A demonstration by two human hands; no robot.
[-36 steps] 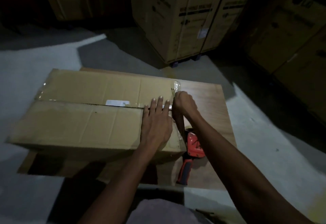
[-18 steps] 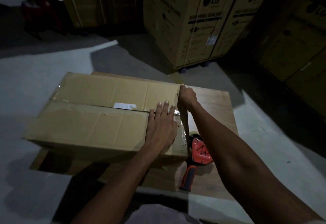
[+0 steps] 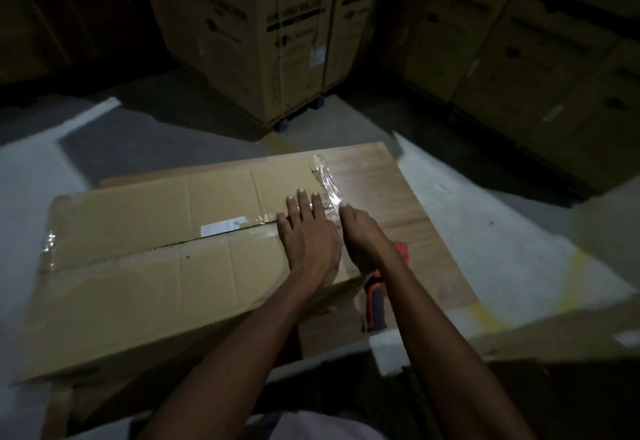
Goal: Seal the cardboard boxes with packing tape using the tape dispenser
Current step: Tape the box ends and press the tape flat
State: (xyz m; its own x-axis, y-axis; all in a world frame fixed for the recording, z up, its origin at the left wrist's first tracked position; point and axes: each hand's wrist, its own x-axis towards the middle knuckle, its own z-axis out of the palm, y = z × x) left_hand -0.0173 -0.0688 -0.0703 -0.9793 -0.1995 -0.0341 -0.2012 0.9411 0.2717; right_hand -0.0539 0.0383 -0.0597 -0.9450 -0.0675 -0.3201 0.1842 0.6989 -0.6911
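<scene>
Two hands work at the right end of the cardboard box (image 3: 166, 266), which lies with its long axis running left to right across a wooden board (image 3: 408, 211) on the floor. The left hand (image 3: 306, 235) lies flat on the top, fingers straight, pressing over the centre seam near the right edge. The right hand (image 3: 360, 231) is just beside it at that edge, pressing down the clear packing tape (image 3: 325, 179) that wraps over the end; whether its fingers curl round anything I cannot tell.

The tape dispenser (image 3: 377, 297), red with a dark handle, lies on the board against the box's right end, directly under the right forearm, handle pointing toward the person. The right hand is plainly nearer to it.

Most of the seam leftward looks untaped. Tall printed cartons (image 3: 263, 23) crowd the dim room behind.
</scene>
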